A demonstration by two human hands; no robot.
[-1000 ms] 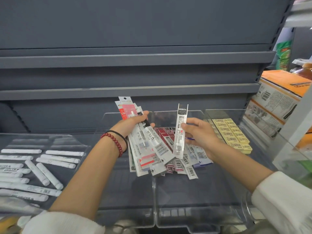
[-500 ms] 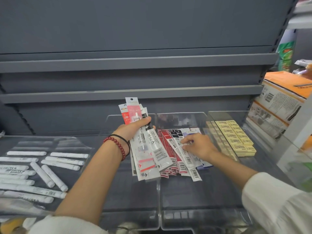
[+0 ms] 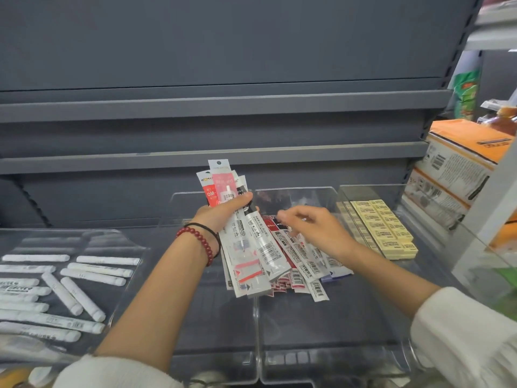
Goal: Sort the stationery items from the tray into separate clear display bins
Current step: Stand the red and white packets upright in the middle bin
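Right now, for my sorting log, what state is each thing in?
Left hand: grips a fanned packet bundle, upright.
Right hand: open, empty, above the refill packets.
Refill packets: lying fanned in a clear bin.
Yellow erasers: neat rows, rightmost bin.
White sticks: lying loose, leftmost bin.

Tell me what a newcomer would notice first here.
The left hand grips a fan of packets at the centre. The right hand hovers beside it over more packets lying in a clear bin. Yellow erasers sit in rows at right, white sticks at left.
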